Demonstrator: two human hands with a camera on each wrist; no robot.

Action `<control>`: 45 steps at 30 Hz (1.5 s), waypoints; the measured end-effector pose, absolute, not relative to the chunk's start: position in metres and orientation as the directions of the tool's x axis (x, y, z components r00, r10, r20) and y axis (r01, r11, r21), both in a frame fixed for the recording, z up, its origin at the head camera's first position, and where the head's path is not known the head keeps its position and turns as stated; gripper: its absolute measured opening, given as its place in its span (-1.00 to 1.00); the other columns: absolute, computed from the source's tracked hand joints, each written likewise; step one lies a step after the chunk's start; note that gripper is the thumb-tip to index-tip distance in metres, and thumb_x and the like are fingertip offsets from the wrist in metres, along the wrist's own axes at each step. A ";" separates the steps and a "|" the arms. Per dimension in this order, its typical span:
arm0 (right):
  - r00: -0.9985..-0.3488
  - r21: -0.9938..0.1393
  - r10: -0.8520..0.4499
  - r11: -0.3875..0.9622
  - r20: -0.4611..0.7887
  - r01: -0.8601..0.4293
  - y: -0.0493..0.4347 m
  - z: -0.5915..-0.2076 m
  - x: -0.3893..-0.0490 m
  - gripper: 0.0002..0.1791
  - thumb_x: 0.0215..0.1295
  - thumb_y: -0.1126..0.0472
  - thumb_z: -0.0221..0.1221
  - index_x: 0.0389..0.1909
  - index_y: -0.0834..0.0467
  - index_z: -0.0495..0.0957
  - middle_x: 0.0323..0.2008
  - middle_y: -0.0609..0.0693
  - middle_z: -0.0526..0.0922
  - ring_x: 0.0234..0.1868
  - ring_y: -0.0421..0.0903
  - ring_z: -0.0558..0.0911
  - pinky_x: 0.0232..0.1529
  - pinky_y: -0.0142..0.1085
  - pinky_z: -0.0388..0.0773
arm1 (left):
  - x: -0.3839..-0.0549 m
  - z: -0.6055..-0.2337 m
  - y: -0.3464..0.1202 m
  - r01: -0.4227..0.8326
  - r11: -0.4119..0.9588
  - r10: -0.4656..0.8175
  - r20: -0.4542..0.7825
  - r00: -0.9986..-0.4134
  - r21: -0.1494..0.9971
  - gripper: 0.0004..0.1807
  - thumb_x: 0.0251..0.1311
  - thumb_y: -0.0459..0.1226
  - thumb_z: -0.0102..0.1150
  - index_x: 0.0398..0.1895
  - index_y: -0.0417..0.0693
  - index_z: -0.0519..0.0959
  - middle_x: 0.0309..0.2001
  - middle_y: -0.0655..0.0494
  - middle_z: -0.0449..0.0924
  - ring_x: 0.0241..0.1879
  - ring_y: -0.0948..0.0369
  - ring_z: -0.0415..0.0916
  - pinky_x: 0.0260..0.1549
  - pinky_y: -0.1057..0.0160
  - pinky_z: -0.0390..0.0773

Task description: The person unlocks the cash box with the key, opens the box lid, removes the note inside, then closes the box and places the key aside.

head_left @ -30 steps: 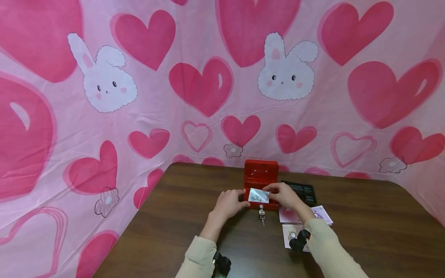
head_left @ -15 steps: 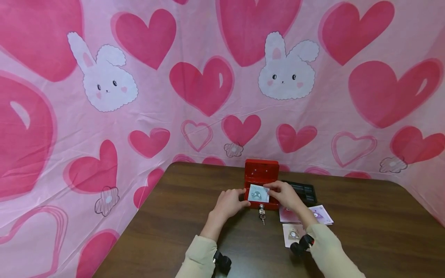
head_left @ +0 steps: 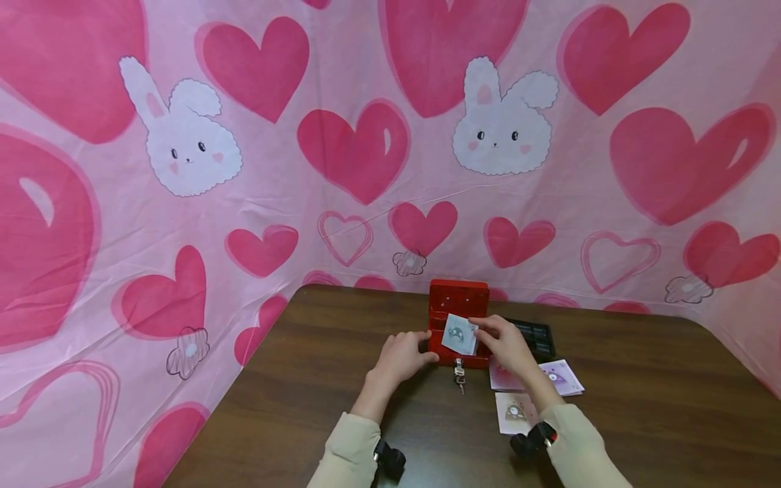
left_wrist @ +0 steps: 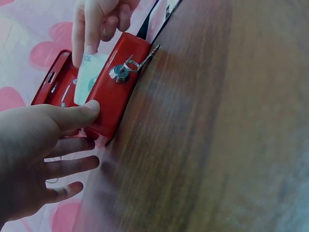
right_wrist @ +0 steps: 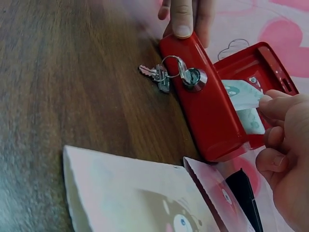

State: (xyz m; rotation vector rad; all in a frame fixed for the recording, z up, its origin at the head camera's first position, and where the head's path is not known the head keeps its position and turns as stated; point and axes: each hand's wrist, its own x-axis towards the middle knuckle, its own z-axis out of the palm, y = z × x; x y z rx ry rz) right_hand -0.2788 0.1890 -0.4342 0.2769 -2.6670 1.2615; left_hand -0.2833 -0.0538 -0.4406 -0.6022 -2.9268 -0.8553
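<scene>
A small red cash box point(head_left: 459, 287) stands with its lid raised on the wooden table. My left hand point(head_left: 403, 356) grips its left end, the thumb point(left_wrist: 89, 111) on the front edge and the other fingers spread at the side. With my right hand point(head_left: 502, 344) I pinch a pale blue-green paper note point(head_left: 457, 333) by its right edge, tilted over the open box. Another pale note point(right_wrist: 251, 122) shows inside the box in the right wrist view. Keys point(right_wrist: 157, 75) hang on a ring from the front lock.
A black compartment tray point(head_left: 535, 337) lies right of the box, partly behind my right hand. Nearer me on the table point(head_left: 293, 400) are a pink paper point(head_left: 506, 379), a purple one point(head_left: 563, 377) and a cream one with a printed animal point(head_left: 514, 412). A pink heart-patterned cloth hangs behind.
The note has risen slightly, shifted right and turned at a slant in my right hand. My left hand has stayed at the box's left end.
</scene>
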 end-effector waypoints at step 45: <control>-0.944 -0.778 -0.064 0.549 0.324 -0.304 0.238 -0.395 -0.224 -0.67 0.37 0.14 0.22 0.10 0.15 0.62 -0.32 0.16 0.63 -0.57 -0.17 0.44 -0.63 -0.33 0.47 | -0.282 -0.440 -0.057 0.386 0.773 0.358 0.156 -0.921 0.503 -0.43 0.21 0.00 0.32 0.27 0.05 0.56 0.22 0.08 0.60 0.12 0.06 0.59 0.19 -0.05 0.44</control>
